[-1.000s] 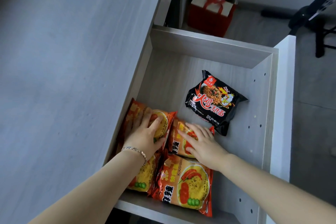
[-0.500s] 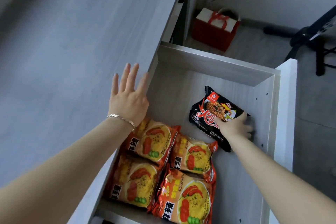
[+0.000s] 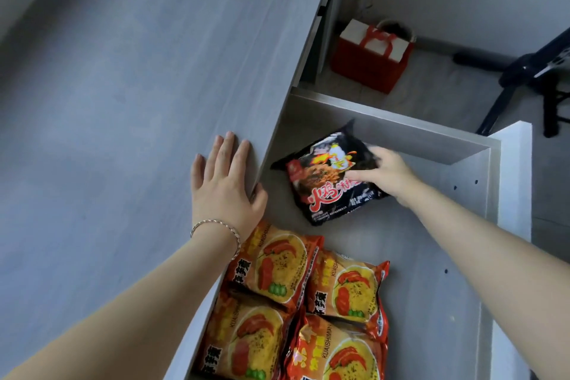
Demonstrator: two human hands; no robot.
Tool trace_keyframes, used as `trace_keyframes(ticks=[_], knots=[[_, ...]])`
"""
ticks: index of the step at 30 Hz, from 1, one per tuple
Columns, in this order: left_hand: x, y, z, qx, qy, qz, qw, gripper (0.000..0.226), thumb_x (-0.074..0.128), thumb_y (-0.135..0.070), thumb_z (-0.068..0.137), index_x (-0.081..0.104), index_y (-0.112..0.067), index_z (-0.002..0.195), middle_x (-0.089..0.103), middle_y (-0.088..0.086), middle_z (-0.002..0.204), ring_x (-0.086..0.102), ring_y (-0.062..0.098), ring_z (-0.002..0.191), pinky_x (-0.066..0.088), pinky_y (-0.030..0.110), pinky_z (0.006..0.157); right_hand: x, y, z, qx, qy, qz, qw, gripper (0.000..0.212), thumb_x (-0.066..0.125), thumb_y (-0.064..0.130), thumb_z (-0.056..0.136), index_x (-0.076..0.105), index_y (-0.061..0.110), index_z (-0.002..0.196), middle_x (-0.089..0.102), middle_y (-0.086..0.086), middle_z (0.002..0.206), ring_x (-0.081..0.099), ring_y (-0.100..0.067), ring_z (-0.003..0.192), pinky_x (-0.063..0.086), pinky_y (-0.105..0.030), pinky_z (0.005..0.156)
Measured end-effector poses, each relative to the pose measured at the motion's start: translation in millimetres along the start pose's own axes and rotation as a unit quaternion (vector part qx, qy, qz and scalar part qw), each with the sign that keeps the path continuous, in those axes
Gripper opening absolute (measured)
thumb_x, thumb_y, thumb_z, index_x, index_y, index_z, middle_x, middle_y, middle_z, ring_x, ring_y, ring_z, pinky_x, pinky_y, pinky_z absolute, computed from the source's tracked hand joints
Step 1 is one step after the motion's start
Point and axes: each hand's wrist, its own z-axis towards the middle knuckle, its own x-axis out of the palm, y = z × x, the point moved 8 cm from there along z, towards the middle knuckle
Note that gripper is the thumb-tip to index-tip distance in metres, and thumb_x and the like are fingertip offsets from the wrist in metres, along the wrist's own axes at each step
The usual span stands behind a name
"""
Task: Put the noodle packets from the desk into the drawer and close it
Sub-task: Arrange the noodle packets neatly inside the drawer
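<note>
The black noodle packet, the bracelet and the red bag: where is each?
black noodle packet [image 3: 327, 191]: head view, printed front.
bracelet [image 3: 216, 224]: head view, chain across wrist.
red bag [image 3: 368, 69]: head view, front side.

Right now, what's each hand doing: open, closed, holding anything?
Left hand: open, flat on the desk edge, holding nothing.
Right hand: closed on the black noodle packet in the drawer.

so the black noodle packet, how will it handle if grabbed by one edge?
Probably light: the right hand tilts the black packet up by one side. Likely stiff in the middle, with thin crinkly end seals that may flex. The glossy film looks somewhat slippery.
</note>
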Motion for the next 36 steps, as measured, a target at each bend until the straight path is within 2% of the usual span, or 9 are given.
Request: trace_keyframes(ticks=[2,5,10,13,18,26,32,34,36], knots=[[-0.8,1.6,1.0,-0.003,0.004,-0.006,1.0,0.07,0.044,-0.04,0.077,0.034,-0.02,0.144,0.026,0.004,0.156,0.016,0.021,0.146,0.0,0.039,0.118,33.6,27.7,13.6,-0.032,0.091,-0.099,0.99,0.059,0.081,0.0,0.064,0.059,0.002,0.118,0.065,-0.012,0.113,0.061,-0.017,0.09,0.049,-0.015,0.07],[-0.3,2.1,1.5,0.0,0.007,-0.009,1.0,0.07,0.044,-0.041,0.076,0.036,-0.019,0.143,0.028,0.005,0.155,0.018,0.022,0.145,-0.003,0.038,0.116,81.1,46.5,28.1,-0.051,0.149,-0.228,0.961,0.072,0.084,0.013,0.062,0.054,0.007,0.127,0.062,-0.011,0.123,0.058,-0.026,0.114,0.045,-0.026,0.087],[-0.7,1.6,2.9,0.001,0.01,0.004,1.0,0.071,0.051,-0.041,0.074,0.041,-0.017,0.14,0.036,0.009,0.151,0.028,0.027,0.142,-0.001,0.039,0.113,95.7,44.1,29.7,-0.076,0.033,-0.399,0.913,0.071,0.073,0.032,0.074,0.042,0.023,0.138,0.043,-0.01,0.144,0.031,-0.03,0.136,0.027,-0.052,0.11],[-0.3,0.7,3.1,0.001,0.015,0.007,1.0,0.071,0.054,-0.04,0.073,0.044,-0.015,0.138,0.039,0.011,0.149,0.032,0.029,0.14,0.002,0.041,0.113,85.5,21.5,13.2,-0.005,-0.091,-0.268,0.959,0.081,0.072,0.034,0.076,0.027,0.025,0.143,0.018,-0.011,0.153,0.02,-0.036,0.139,0.025,-0.054,0.11],[-1.0,1.3,2.7,0.005,0.012,-0.001,1.0,0.07,0.052,-0.041,0.076,0.04,-0.017,0.141,0.034,0.009,0.152,0.025,0.026,0.143,-0.002,0.04,0.113,93.3,-40.0,-7.9,0.197,-0.171,0.134,0.956,0.071,0.068,0.029,0.082,0.034,0.012,0.142,0.041,-0.013,0.147,0.043,-0.033,0.132,0.039,-0.046,0.106],[-0.9,-0.5,1.9,0.016,0.007,-0.019,1.0,0.071,0.058,-0.037,0.083,0.03,-0.018,0.146,0.021,0.007,0.157,0.011,0.023,0.147,-0.011,0.038,0.114,96.1,-47.3,-8.7,0.154,-0.144,0.097,0.973,0.059,0.061,0.003,0.086,0.038,0.01,0.14,0.042,-0.011,0.147,0.043,-0.031,0.132,0.038,-0.043,0.109],[0.5,-2.0,1.3,0.013,0.025,0.004,1.0,0.071,0.049,-0.039,0.088,0.018,-0.019,0.149,0.009,0.005,0.16,0.001,0.022,0.148,-0.01,0.042,0.116,95.8,-27.9,-19.0,0.095,0.138,-0.103,0.98,0.071,0.057,0.011,0.09,0.016,0.01,0.148,0.036,-0.014,0.15,0.038,-0.027,0.137,0.031,-0.032,0.11],[0.7,-2.4,0.9,0.011,0.032,0.015,0.999,0.072,0.047,-0.039,0.089,0.015,-0.018,0.15,0.007,0.006,0.16,0.0,0.023,0.148,-0.008,0.043,0.117,84.3,-21.1,-34.6,0.076,0.151,-0.143,0.975,0.074,0.054,0.013,0.092,0.007,0.009,0.149,0.031,-0.012,0.153,0.037,-0.027,0.137,0.033,-0.032,0.109],[2.7,-3.9,0.2,0.009,0.047,0.035,0.998,0.072,0.043,-0.038,0.091,0.009,-0.016,0.15,0.003,0.008,0.16,-0.004,0.024,0.147,-0.007,0.045,0.117,65.1,-12.5,-54.8,0.039,0.122,-0.169,0.977,0.061,0.05,0.013,0.093,0.02,0.009,0.146,0.039,-0.011,0.148,0.044,-0.025,0.131,0.036,-0.034,0.108]])
